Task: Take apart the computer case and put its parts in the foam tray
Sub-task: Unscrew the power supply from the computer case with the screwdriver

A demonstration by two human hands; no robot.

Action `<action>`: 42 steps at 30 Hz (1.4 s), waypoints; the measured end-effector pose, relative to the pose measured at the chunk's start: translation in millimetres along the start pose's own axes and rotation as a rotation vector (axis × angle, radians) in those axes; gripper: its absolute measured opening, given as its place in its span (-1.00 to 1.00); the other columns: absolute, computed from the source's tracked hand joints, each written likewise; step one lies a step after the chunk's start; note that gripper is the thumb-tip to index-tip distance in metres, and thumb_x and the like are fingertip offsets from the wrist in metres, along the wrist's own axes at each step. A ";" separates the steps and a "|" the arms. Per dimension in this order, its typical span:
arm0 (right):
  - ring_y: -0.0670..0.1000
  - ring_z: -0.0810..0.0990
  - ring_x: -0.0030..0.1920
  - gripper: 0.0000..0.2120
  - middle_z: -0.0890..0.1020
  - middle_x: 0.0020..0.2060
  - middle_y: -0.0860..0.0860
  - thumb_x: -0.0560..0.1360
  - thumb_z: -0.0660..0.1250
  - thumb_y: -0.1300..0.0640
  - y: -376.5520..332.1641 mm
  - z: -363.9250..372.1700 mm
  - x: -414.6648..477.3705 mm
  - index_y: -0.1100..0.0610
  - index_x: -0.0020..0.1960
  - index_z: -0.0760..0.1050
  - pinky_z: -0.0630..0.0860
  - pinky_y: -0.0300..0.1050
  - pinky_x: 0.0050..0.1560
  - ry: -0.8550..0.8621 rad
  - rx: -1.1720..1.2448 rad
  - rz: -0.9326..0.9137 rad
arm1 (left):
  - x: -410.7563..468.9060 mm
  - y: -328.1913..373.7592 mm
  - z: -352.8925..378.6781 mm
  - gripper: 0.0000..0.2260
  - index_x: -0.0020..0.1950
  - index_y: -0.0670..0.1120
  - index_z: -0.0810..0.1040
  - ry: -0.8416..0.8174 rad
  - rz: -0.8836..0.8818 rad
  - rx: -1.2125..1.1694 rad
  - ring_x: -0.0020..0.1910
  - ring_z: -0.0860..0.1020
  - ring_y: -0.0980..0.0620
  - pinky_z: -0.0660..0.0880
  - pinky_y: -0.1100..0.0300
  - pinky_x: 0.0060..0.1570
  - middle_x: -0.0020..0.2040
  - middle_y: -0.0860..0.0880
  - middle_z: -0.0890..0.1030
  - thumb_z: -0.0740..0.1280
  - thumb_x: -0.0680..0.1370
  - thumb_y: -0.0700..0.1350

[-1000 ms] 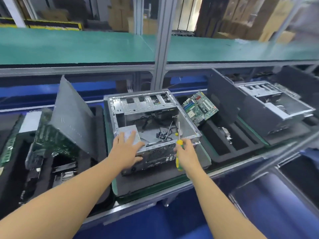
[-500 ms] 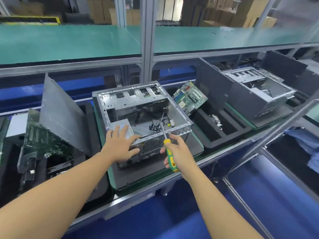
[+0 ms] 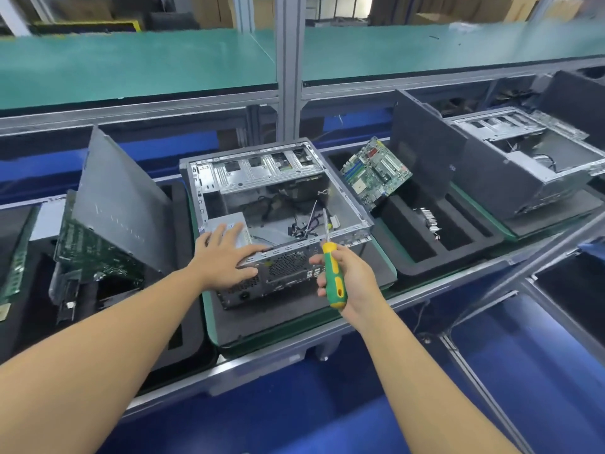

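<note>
An open metal computer case lies on a dark foam mat in the middle, with loose cables inside. My left hand rests flat with spread fingers on the case's near left corner, over the silver power supply. My right hand grips a green and yellow screwdriver just in front of the case's near wall, its tip pointing up and away. A black foam tray to the right holds a green motherboard leaning in a slot and a metal heatsink.
A left foam tray holds a leaning grey side panel and a green board. A second open case sits at the far right behind another upright dark panel. A green shelf and a metal post stand behind.
My right hand has drawn the screwdriver back from the case's near edge toward me and lifted it. My left hand stays on the case corner. The view has shifted slightly.
</note>
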State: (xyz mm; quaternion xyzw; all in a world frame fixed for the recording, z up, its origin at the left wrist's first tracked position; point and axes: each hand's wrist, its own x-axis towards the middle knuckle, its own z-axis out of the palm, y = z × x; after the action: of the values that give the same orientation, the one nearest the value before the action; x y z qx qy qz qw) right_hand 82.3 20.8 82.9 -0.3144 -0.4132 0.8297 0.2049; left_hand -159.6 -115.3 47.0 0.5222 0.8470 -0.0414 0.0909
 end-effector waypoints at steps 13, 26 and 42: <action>0.02 0.45 -0.46 -0.61 0.52 -0.34 -0.03 0.64 0.16 0.00 71.1 21.3 -18.6 -0.43 0.35 0.39 0.45 -0.13 -0.47 -0.201 -0.500 0.190 | 0.8 1.1 -3.9 -0.53 0.42 0.52 0.16 -0.015 -0.009 -0.037 0.60 -0.17 -0.09 -0.16 -0.16 0.51 0.63 0.03 -0.13 0.19 0.53 0.38; 0.00 0.41 -0.47 -0.58 0.50 -0.33 -0.04 0.65 0.15 0.04 78.3 30.0 -21.1 -0.45 0.34 0.40 0.41 -0.12 -0.45 -0.127 -0.521 0.138 | 1.7 0.0 -0.3 -0.51 0.39 0.56 0.13 -0.005 0.001 -0.067 0.59 -0.20 -0.10 -0.19 -0.18 0.50 0.63 0.02 -0.13 0.18 0.49 0.41; -0.02 0.41 -0.46 -0.59 0.53 -0.28 -0.01 0.67 0.15 0.07 80.9 29.4 -21.6 -0.36 0.40 0.39 0.41 -0.11 -0.42 -0.134 -0.574 0.152 | 1.6 0.8 0.2 -0.53 0.38 0.56 0.12 -0.001 -0.010 -0.092 0.60 -0.20 -0.10 -0.21 -0.18 0.49 0.64 0.02 -0.13 0.13 0.49 0.42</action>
State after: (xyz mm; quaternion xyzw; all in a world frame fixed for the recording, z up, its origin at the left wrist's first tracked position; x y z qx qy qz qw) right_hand 71.0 -55.0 38.1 -0.3340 -0.6186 0.7110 0.0173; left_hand -159.6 -113.5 46.5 0.5133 0.8504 -0.0029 0.1151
